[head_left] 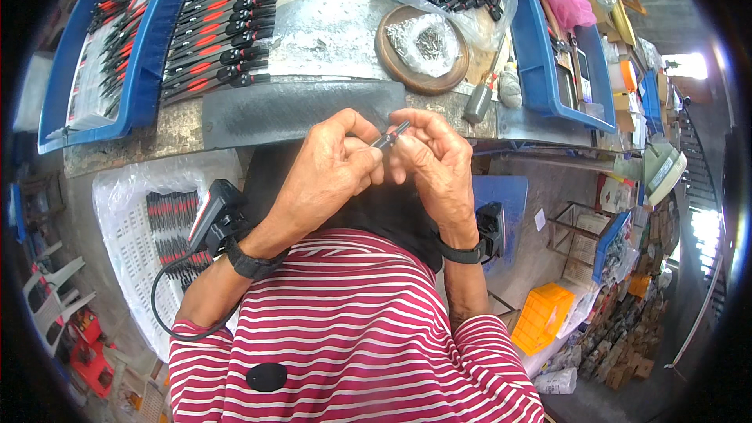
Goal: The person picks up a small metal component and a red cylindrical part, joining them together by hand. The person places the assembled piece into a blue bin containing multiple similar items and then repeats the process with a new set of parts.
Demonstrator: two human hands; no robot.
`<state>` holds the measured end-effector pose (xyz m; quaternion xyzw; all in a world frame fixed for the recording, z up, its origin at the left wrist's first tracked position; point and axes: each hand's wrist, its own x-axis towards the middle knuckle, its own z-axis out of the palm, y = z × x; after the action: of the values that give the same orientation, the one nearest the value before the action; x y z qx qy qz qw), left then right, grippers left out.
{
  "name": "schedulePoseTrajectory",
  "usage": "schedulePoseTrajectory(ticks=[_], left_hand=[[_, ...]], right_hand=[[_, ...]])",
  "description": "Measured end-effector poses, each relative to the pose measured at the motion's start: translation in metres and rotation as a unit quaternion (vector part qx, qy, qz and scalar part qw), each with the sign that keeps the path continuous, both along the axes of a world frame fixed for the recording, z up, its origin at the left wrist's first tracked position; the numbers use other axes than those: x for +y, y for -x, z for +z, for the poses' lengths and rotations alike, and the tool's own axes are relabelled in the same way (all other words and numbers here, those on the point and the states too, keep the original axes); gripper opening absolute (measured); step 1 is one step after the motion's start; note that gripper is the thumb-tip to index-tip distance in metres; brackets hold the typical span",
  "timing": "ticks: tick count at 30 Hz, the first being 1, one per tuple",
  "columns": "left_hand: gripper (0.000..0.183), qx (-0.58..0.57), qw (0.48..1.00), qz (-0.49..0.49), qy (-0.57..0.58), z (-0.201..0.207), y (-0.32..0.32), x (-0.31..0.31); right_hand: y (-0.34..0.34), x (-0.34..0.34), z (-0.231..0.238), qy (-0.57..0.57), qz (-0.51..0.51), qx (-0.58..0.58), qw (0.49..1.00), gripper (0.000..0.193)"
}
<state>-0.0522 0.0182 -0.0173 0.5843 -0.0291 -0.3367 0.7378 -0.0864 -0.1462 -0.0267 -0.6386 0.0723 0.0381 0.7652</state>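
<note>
Near the front edge of the workbench (176, 128), left hand (335, 158) and right hand (439, 163) pinch a slim dark piece (390, 136); keeping it straight should help most.

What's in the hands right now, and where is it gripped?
A small dark rod-like piece: the left hand pinches its lower-left end. Fingertips of the right hand are by its other end; whether they grip is unclear.

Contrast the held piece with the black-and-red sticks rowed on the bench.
The held piece is pinched by the left hand; the sticks lie in a row. The held piece shows no plain red; the sticks have bright red patches. Both look dark and slender.
</note>
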Motion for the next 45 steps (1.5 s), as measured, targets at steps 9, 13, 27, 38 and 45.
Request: schedulePoseTrajectory(ticks=[9,13,27,38,45], left_hand=[[0.017,0.034,0.999,-0.033,0.025,0.01,-0.002,0.0],[0.018,0.049,0.997,-0.043,0.037,0.012,-0.004,0.001],[0.017,0.131,0.987,-0.063,0.069,0.009,-0.007,0.001],[0.015,0.134,0.986,-0.056,0.081,0.007,-0.007,0.002],[0.014,0.135,0.987,-0.059,0.065,0.007,-0.006,0.003]], right_hand=[[0.0,-0.002,0.0,-0.053,-0.003,0.008,0.999,0.021],[0.001,-0.001,0.001,-0.05,-0.011,0.002,0.999,0.019],[0.003,-0.009,-0.002,-0.031,0.042,-0.018,0.998,0.017],[0.001,-0.007,-0.005,-0.05,0.043,-0.033,0.997,0.015],[0.004,-0.003,-0.005,-0.011,0.03,-0.045,0.998,0.018]])
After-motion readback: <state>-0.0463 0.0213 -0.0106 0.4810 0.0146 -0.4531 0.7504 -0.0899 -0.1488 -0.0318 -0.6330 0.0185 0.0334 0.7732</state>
